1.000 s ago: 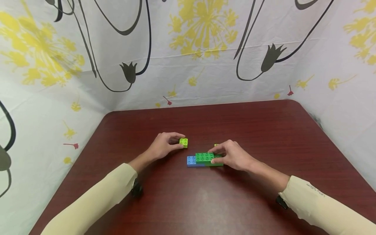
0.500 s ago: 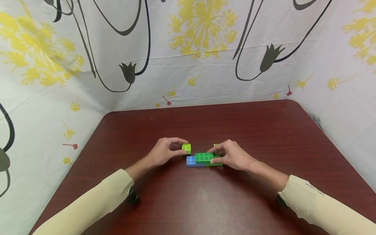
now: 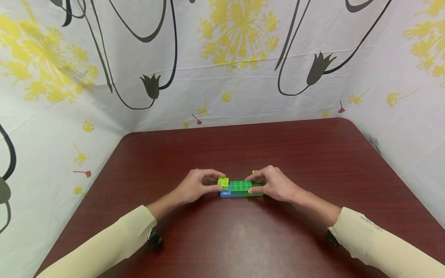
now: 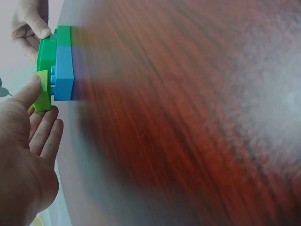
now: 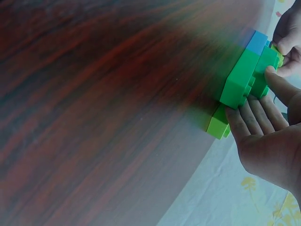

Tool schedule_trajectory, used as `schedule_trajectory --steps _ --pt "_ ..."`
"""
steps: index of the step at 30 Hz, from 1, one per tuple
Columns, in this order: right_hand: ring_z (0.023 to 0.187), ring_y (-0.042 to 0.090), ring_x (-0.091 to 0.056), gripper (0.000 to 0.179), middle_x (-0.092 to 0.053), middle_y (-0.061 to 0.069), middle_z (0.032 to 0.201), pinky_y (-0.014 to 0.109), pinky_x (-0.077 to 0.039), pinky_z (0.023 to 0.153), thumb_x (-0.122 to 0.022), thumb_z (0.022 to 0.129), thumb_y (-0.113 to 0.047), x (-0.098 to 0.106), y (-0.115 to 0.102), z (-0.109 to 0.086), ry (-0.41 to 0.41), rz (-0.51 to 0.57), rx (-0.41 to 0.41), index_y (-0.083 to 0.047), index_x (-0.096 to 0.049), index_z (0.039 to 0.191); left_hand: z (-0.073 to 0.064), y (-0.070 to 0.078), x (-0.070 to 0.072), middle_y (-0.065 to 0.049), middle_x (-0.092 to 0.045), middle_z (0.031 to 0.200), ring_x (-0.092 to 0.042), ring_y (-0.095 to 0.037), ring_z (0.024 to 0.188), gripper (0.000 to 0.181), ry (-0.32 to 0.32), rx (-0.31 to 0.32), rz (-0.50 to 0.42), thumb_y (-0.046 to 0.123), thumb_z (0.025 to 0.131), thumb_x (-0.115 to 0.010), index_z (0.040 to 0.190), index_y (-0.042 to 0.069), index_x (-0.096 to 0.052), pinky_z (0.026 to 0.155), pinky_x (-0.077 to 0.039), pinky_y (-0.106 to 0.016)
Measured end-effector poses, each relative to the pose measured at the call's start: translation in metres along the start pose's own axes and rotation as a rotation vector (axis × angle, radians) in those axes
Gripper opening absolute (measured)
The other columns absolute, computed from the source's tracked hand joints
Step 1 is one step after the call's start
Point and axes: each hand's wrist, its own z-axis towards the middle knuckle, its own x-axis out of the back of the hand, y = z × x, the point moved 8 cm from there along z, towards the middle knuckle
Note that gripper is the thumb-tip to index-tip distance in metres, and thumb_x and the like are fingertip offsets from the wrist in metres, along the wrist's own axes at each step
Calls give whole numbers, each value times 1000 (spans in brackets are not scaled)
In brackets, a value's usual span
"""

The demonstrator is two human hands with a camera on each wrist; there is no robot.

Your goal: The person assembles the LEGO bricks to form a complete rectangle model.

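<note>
Thumb and fingers of my left hand [image 3: 194,186] pinch a small lime-green toy building brick [image 3: 223,183]. It is held over the left end of a blue brick [image 3: 226,194], slightly tilted; the left wrist view shows blue studs beside it. A green brick [image 3: 240,187] sits on top, bridging the blue brick and a lower green brick [image 5: 237,80] lined up end to end. My right hand [image 3: 276,184] grips the upper green brick at its right end, thumb in front and fingers behind. Its fingers hide part of the lower green brick.
Behind the right hand, a second lime-green brick [image 5: 218,123] stands on the table, mostly hidden in the head view. The dark red wooden table [image 3: 222,239] reaches back to a patterned white cloth [image 3: 215,88].
My left hand has brought the lime-green brick right and nearer, from beside the stack to over the blue brick's end. The right hand keeps its hold in place.
</note>
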Motion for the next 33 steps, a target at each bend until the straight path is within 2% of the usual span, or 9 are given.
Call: schedule_trajectory --steps 11,21,33 --pt "126 33 -68 32 -78 5 115 44 -61 93 -88 89 -10 0 0 -1 1 5 -10 -7 -81 119 -5 3 -6 4 -75 121 -73 -10 107 39 -9 -7 -21 22 92 -87 129 19 -74 95 -59 -33" --pt "124 32 -69 32 -79 4 114 42 -61 92 -88 88 -10 -1 -1 -1 2 1 -3 -6 -80 120 -7 4 -10 5 -76 118 -73 -8 106 38 8 -33 -17 19 93 -86 128 18 -74 94 -60 -31" --pt "125 33 -68 32 -78 5 116 42 -61 91 -88 88 -10 0 -1 -1 1 -1 -11 -7 -81 120 -8 9 -10 4 -77 118 -73 -5 105 38 53 -27 74 19 91 -87 128 15 -76 92 -59 -27"
